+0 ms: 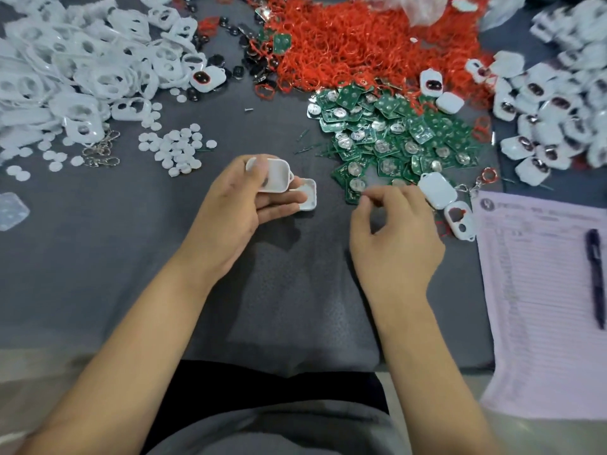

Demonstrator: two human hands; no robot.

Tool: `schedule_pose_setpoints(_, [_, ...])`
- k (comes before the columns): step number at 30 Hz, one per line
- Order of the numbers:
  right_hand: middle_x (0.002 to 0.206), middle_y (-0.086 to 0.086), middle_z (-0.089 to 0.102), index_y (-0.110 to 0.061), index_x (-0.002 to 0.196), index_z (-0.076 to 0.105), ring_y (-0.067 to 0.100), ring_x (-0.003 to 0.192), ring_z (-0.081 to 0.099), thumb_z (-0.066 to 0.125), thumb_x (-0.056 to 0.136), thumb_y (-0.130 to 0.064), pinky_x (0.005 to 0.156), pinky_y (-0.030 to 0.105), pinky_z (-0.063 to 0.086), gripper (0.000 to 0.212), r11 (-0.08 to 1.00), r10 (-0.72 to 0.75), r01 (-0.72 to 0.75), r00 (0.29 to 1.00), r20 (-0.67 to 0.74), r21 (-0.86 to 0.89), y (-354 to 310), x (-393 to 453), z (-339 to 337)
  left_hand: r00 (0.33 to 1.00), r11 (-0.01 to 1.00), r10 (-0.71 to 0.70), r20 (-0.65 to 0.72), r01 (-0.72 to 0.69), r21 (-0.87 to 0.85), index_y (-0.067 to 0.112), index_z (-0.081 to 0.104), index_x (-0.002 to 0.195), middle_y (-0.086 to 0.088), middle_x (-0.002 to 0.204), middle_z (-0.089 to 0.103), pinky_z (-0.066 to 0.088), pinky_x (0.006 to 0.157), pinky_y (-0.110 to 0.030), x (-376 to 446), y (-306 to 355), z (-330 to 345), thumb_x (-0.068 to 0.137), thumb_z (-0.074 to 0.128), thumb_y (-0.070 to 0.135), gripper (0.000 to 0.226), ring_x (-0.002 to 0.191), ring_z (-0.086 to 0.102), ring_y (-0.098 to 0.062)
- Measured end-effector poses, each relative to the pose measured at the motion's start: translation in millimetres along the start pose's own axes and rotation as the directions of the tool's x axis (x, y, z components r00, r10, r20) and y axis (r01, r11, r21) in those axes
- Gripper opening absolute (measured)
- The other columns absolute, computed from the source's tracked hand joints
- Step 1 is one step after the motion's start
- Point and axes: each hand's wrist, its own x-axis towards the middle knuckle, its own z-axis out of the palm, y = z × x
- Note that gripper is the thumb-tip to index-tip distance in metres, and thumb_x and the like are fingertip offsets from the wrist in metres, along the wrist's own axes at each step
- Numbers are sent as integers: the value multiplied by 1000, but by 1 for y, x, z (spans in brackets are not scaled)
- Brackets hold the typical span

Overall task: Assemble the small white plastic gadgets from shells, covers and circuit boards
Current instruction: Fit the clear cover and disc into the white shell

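Note:
My left hand (243, 198) holds two small white shells, one (277, 175) under the thumb and a second (308, 198) on the fingertips with its hollow side up. My right hand (394, 231) hovers at the near edge of the pile of green circuit boards (394, 133), thumb and forefinger pinched together; whether they hold anything is too small to tell. Just right of that hand lie a closed white shell (437, 190) and a white cover with holes (460, 220). White covers (82, 67) are heaped at the far left.
Small white round buttons (177, 146) are scattered left of centre. A heap of red rings (361, 44) lies at the back. Assembled white gadgets (558, 103) pile at the right. A lined paper sheet (542, 307) with a dark pen (596, 277) lies near right.

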Motion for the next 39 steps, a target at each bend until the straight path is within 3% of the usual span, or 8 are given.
schedule_pose_setpoints(3, [100,3,63,-23,101,74,31,97,57,67,92,-28,61,34,38,13,994,-92,91,996,-4,-66,-5,-3,5,998,990,-67,14,68,-123,4,63,116,-16,101,78,62,72,-29,2,2,-3,114,24,30,47,91,77,-27])
schedule_pose_setpoints(8, [117,13,61,-12,130,66,39,111,51,64,94,-36,95,47,36,43,986,-62,64,998,19,-155,-6,0,10,997,987,-76,26,78,-144,6,66,115,-17,107,78,61,70,-27,-1,2,-3,112,28,24,42,89,78,-27])
schedule_pose_setpoints(16, [120,14,58,-13,125,68,39,115,48,60,99,-43,95,44,28,41,967,-12,27,998,62,-252,-4,5,15,999,994,-20,32,24,-109,4,62,123,-21,112,76,62,73,-29,-4,0,-5,113,24,17,42,92,77,-31])
schedule_pose_setpoints(21, [118,14,61,-12,124,69,40,114,50,67,97,-30,97,44,31,33,985,-78,91,993,92,-144,-6,6,17,1000,995,-22,19,24,-100,4,62,123,-21,109,76,62,72,-29,-4,0,-5,113,23,17,42,88,77,-30])
schedule_pose_setpoints(25, [92,-6,61,-18,102,64,26,94,55,69,88,-17,80,38,39,15,981,-146,129,982,119,141,-10,5,12,1000,994,-26,11,27,-104,2,61,126,-23,110,75,62,73,-30,-4,1,-3,112,23,16,42,87,77,-29])
schedule_pose_setpoints(31, [81,-17,54,-18,116,62,1,65,51,58,89,-1,65,10,38,33,787,-211,86,968,135,611,-43,16,12,997,977,-76,-18,71,-201,1,61,128,-18,103,77,62,70,-29,-3,6,0,111,29,18,40,85,78,-28])
schedule_pose_setpoints(34, [81,-9,61,-6,116,67,0,61,50,56,91,7,63,14,39,30,715,-253,40,945,206,698,-55,41,13,996,964,-86,-20,79,-254,2,60,130,-19,106,77,63,73,-30,-4,5,0,111,31,20,39,88,78,-29])
schedule_pose_setpoints(39, [81,6,64,-8,109,56,18,60,59,67,95,2,59,23,46,20,620,-281,-96,899,335,779,-60,69,15,996,951,-86,-4,81,-298,3,60,133,-22,114,75,62,77,-32,-1,1,-6,112,31,23,41,96,77,-31])
